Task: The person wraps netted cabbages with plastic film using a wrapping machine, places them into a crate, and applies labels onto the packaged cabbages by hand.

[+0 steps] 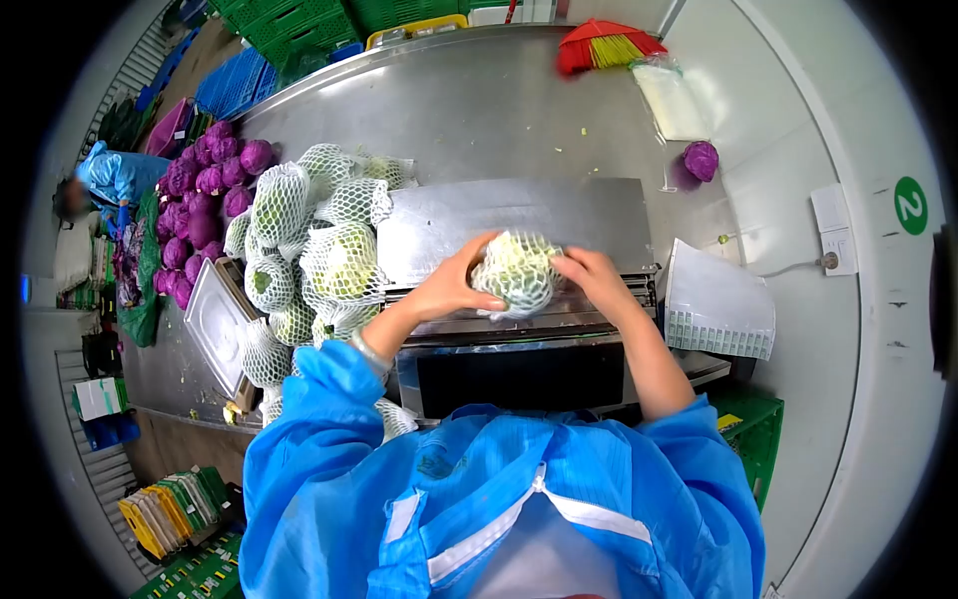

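Observation:
A pale green cabbage (519,275) in a white foam net is held between my two hands, slightly blurred, above the front of a metal machine (519,215). My left hand (459,283) wraps round its left side, thumb low. On the right side, my right hand (591,277) presses its fingertips against the net. Beside my left arm lies a pile of netted cabbages (340,262).
Purple cabbages (205,205) are heaped at the left, one (701,160) at the right. A label sheet (718,304) hangs right of the machine. A red brush (607,47) lies at the back. A person in blue (120,175) is far left.

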Demonstrator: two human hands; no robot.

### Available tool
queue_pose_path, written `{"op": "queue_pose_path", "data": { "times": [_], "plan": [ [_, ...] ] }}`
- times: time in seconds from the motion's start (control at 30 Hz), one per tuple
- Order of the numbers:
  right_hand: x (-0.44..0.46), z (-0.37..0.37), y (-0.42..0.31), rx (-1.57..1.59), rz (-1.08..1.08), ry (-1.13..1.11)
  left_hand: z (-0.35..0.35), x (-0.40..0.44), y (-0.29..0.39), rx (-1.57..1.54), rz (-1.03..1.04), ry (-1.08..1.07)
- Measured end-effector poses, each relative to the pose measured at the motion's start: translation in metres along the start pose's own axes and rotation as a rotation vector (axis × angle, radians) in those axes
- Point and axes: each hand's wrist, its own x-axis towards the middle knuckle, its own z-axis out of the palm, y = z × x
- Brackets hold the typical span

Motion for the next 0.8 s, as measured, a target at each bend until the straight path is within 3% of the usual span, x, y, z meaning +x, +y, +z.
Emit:
{"op": "queue_pose_path", "data": {
  "times": [0.03, 0.07, 0.17, 0.23, 0.3, 0.37, 0.4, 0.43, 0.5, 0.53, 0.57, 0.63, 0.7, 0.8],
  "plan": [
    [-0.02, -0.001, -0.011, 0.005, 0.042, -0.063, 0.006, -0.014, 0.006, -0.138, -0.077, -0.042],
    [-0.042, 0.003, -0.023, 0.036, -0.097, -0.063, 0.016, -0.032, 0.015, -0.244, -0.067, -0.065],
    [-0.095, 0.007, -0.038, -0.442, -0.18, -0.255, 0.034, -0.07, 0.016, -0.239, -0.212, -0.245],
    [-0.126, 0.016, -0.041, -0.116, 0.096, -0.355, 0.052, -0.092, 0.028, -0.511, -0.562, -0.311],
    [-0.146, 0.029, -0.015, 0.061, 0.256, -0.33, 0.07, -0.1, 0.014, -0.577, -0.722, -0.337],
    [-0.159, 0.041, 0.017, 0.235, 0.394, -0.259, 0.082, -0.111, -0.012, -0.742, -0.77, -0.282],
    [-0.164, 0.047, 0.036, 0.299, 0.385, -0.188, 0.082, -0.119, -0.055, -0.937, -0.754, -0.343],
    [-0.17, 0.052, 0.042, 0.308, 0.378, -0.093, 0.085, -0.126, -0.045, -1.14, -0.663, -0.285],
    [-0.177, 0.067, 0.064, 0.353, 0.334, 0.036, 0.094, -0.145, -0.053, -0.826, -0.48, -0.19],
    [-0.179, 0.077, 0.069, 0.341, 0.351, 0.125, 0.106, -0.154, -0.062, -0.576, -0.579, -0.063],
    [-0.18, 0.087, 0.078, 0.38, 0.318, 0.189, 0.115, -0.162, -0.088, -0.416, -0.473, 0.023],
    [-0.182, 0.106, 0.114, 0.379, 0.21, 0.365, 0.122, -0.166, -0.102, -0.487, -0.418, 0.231],
    [-0.191, 0.101, 0.119, 0.278, 0.281, 0.527, 0.118, -0.163, -0.108, -0.347, -0.397, 0.489],
    [-0.198, 0.104, 0.134, -0.081, 0.142, 0.716, 0.113, -0.155, -0.142, 0.279, -0.272, 0.602]
  ]
}}
